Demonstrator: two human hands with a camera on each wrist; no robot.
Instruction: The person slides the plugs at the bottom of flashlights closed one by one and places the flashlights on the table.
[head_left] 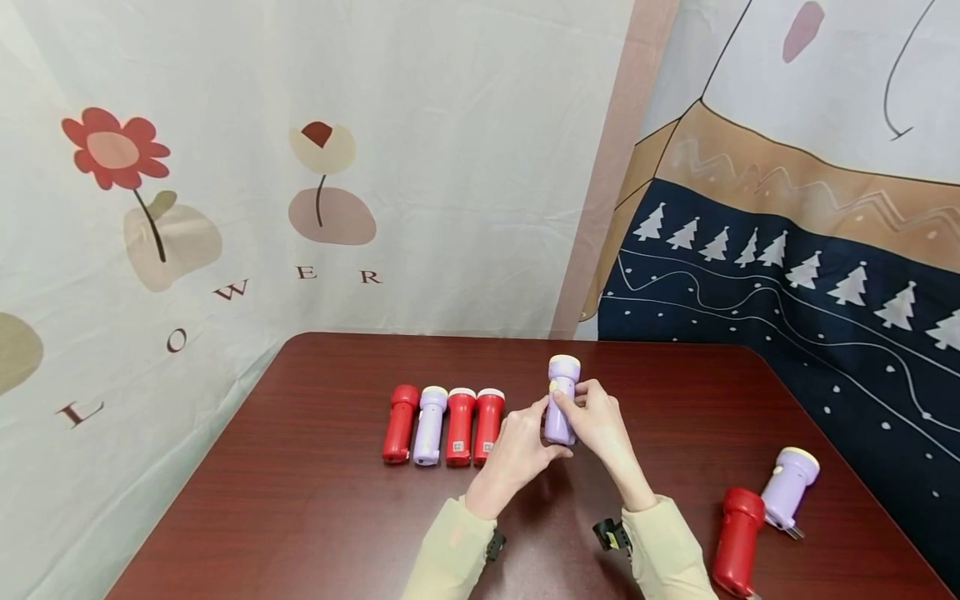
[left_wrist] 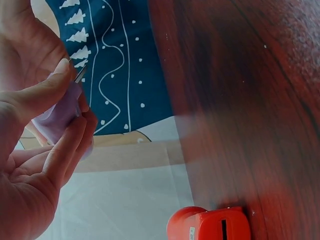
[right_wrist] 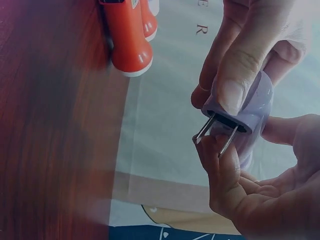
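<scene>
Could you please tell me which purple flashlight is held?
The middle purple flashlight, between left hand and right hand; the other two lie on the table.

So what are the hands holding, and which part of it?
A purple flashlight: the left hand and the right hand both hold it by its body, below the wide head.

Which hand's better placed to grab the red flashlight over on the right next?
Probably the right hand: it's nearer that red flashlight, which lies beside its sleeve. The left hand is farther, by the row. Both hold a purple one.
</scene>
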